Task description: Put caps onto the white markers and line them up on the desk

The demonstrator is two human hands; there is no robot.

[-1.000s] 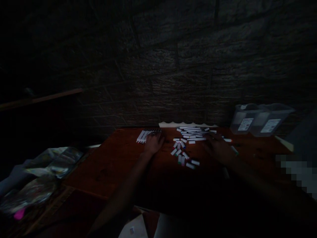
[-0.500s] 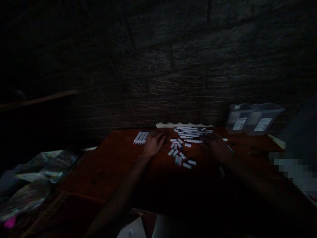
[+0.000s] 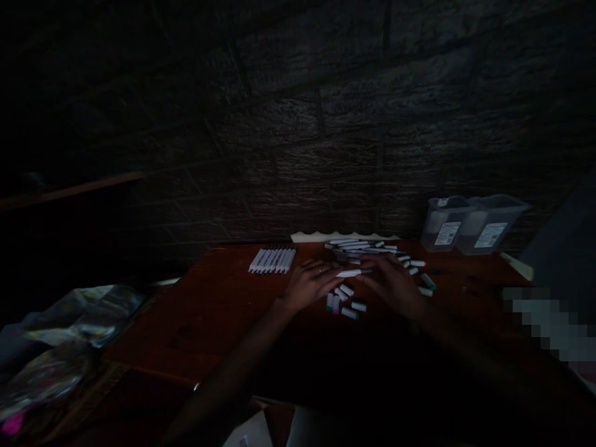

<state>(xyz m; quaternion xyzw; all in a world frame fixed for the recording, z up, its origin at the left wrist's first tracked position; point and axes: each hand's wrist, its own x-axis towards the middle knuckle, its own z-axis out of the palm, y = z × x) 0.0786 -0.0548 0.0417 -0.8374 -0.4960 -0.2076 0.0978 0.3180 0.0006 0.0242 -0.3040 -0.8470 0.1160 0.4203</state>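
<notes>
A white marker (image 3: 349, 273) lies level between my two hands over the table. Its left end is gripped by the fingers of my left hand (image 3: 311, 284), which wears a ring. Its narrow right end sits between the thumb and fingers of my right hand (image 3: 391, 282), closed around it. Below the hands are several loose white caps (image 3: 350, 313), some with coloured ends. More caps (image 3: 413, 271) lie right of my right hand. Behind the hands rests a pile of white markers (image 3: 356, 244), partly hidden. A neat row of markers (image 3: 272, 259) lies to the left.
Two clear plastic containers (image 3: 442, 225) with labels stand at the back right of the wooden table (image 3: 209, 298). A wavy-edged pale strip (image 3: 316, 237) runs along the dark wall. Clear plastic bags (image 3: 88, 313) lie off the table's left side.
My left hand has moved right from the row of markers, which now shows fully. My right hand has come left from the pile, and a marker is now between both hands.
</notes>
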